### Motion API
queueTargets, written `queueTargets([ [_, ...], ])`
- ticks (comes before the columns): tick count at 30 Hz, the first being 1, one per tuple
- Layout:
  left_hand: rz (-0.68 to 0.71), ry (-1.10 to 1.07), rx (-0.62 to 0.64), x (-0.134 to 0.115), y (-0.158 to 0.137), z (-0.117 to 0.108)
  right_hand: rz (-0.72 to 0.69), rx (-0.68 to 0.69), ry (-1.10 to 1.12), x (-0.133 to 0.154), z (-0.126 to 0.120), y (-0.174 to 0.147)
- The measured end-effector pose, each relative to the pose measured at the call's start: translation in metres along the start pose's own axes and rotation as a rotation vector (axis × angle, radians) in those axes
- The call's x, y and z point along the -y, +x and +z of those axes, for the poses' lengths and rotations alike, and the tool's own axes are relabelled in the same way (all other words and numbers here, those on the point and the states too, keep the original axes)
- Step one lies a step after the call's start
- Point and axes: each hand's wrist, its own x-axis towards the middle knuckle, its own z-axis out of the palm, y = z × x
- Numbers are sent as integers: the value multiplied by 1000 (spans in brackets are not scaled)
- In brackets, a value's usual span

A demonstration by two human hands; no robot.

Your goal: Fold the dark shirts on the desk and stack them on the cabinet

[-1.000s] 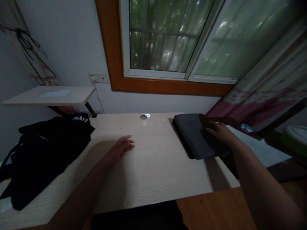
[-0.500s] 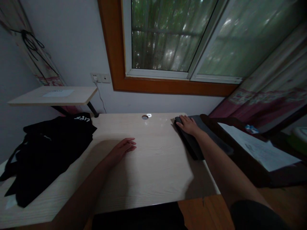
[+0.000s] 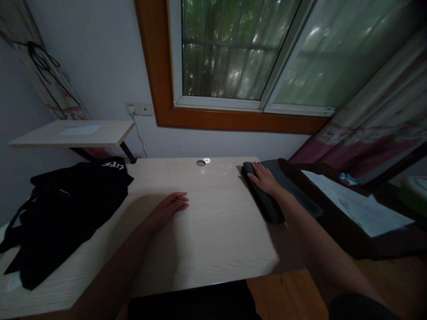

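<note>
My right hand (image 3: 264,178) lies flat, fingers a little spread, on top of a folded dark grey cloth (image 3: 271,213) at the desk's right edge. Whether that cloth is a garment I cannot tell. Over the middle of the pale wooden desk (image 3: 213,240), my left hand (image 3: 171,206) is held sideways with loosely stretched fingers and nothing in them. Whether it touches the desktop is unclear. To its left, a black garment (image 3: 76,209) with white lettering is spread in a loose heap.
A small raised shelf (image 3: 110,134) stands at the back left, above the black garment. Beyond the desk's right edge, a white sheet (image 3: 358,206) lies on a dark surface. A round cable hole (image 3: 200,163) is near the wall, below the window (image 3: 233,80).
My right hand has slid slightly to the right on the grey cloth, and its forearm has shifted with it. My left hand stays in nearly the same place.
</note>
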Motion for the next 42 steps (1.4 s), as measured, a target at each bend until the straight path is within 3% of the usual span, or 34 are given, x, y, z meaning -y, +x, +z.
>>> queueTargets([
  [13,1,6,1,-9,-3,5,3,42,73,-15,-8,-105],
  [18,-5,0,-18,-12,-3,8,15,56,81,-14,-17,-124],
  [23,-5,5,-18,-11,-3,7,15,84,84,-5,-20,-103],
  [35,0,17,-18,-10,-3,7,139,125,-4,-10,-22,17],
  [42,6,15,-8,-13,-4,8,148,105,-22,-6,-18,23],
])
